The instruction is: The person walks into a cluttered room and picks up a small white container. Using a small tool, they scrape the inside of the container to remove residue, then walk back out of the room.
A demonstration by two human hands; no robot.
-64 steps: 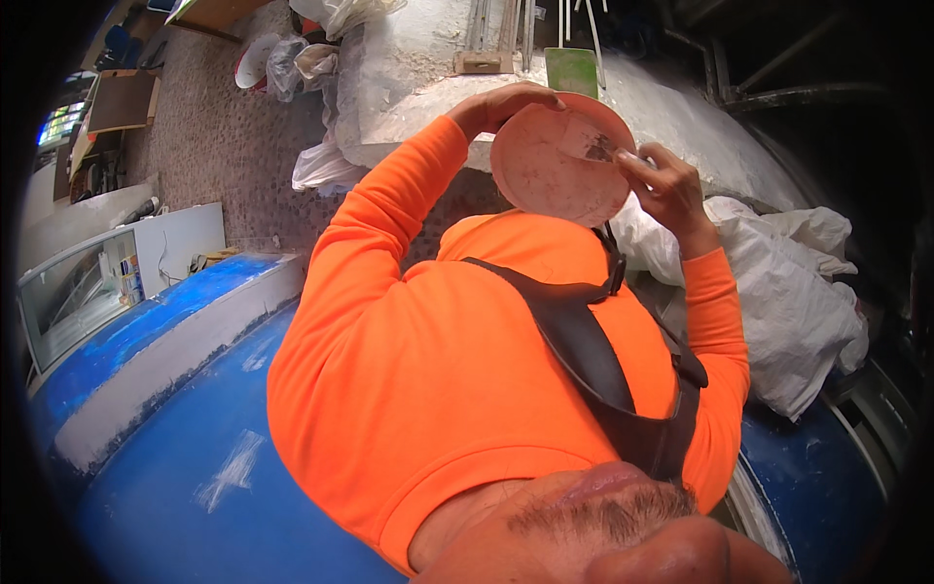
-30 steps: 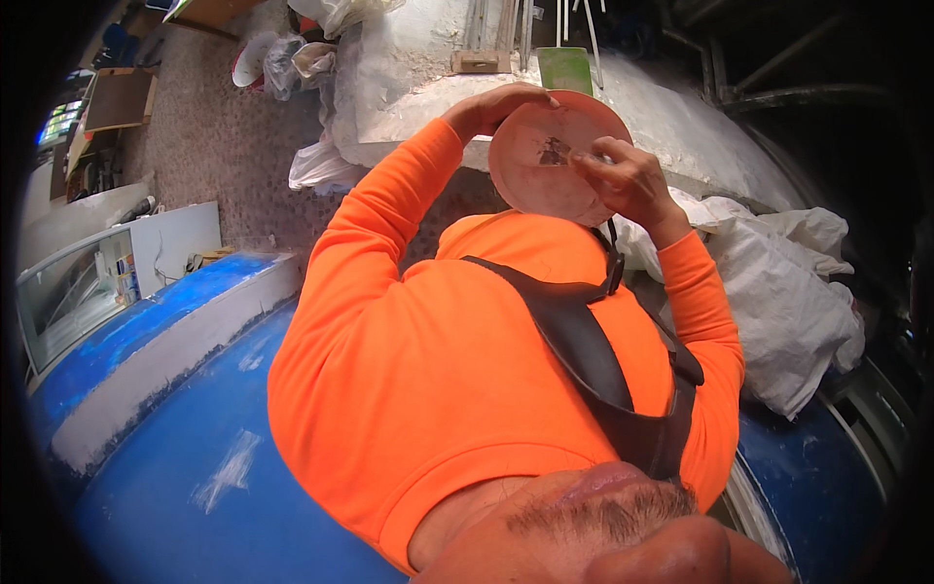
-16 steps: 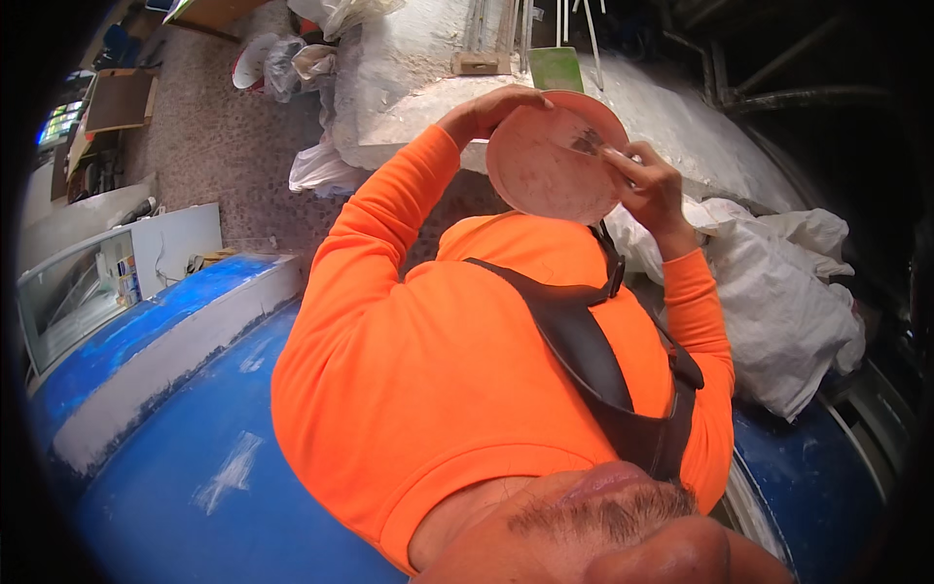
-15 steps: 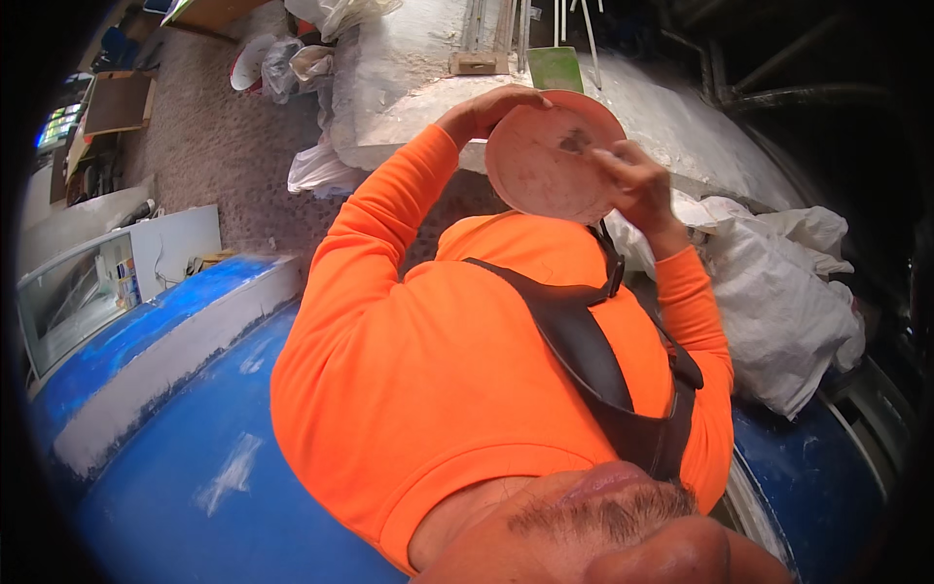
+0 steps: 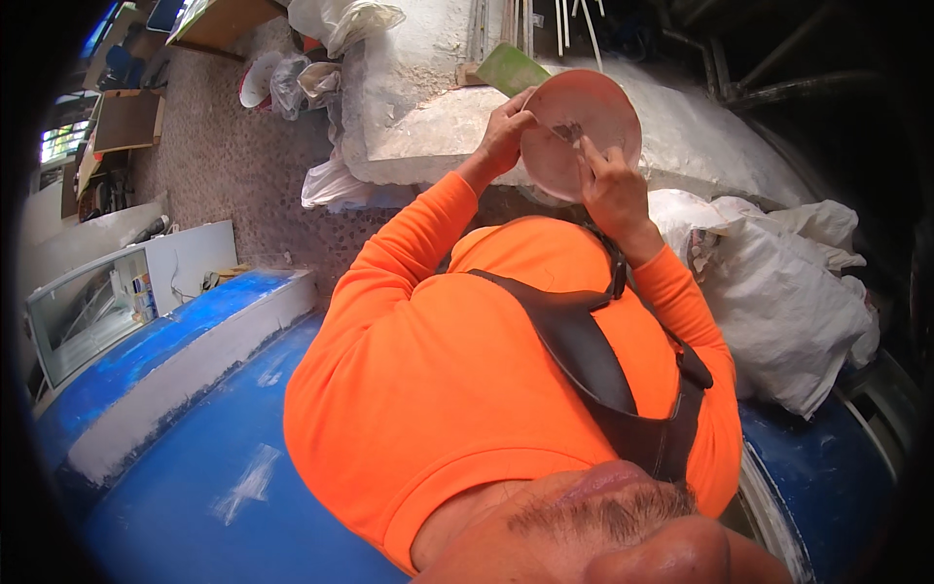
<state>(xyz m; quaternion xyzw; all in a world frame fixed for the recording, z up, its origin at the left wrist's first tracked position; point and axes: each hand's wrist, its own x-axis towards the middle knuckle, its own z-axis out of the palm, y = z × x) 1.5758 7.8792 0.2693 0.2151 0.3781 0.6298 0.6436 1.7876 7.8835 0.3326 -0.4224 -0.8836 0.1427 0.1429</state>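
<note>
**Scraper [image 5: 568, 130] slanting over a pink dish [image 5: 605, 105]**

The right hand [image 5: 617, 193], nearer the body, curls round the scraper's mostly hidden handle, blade pointing forward-left. Slightly farther off, the left hand [image 5: 507, 136] grips the dish's left rim. Beyond lies a pale slab [image 5: 420, 141].

Right grip [image 5: 615, 195]: the handle of the scraper [image 5: 567, 130] is concealed within the fingers; the small, blurred blade has no clear outline. Left grip [image 5: 504, 138]: the fingertips are partly hidden by the reddish dish [image 5: 595, 107], whose underside is out of sight. Just beyond the left grip, the green plate [image 5: 511, 70] masks part of a brown block [image 5: 469, 75]. Beyond both grips, pale rods [image 5: 591, 34] are cut by the upper edge. Right of the right grip, dark bars [image 5: 798, 91] fade into shadow. Far left of the left grip, small objects [image 5: 144, 298] are unidentifiable.
</note>
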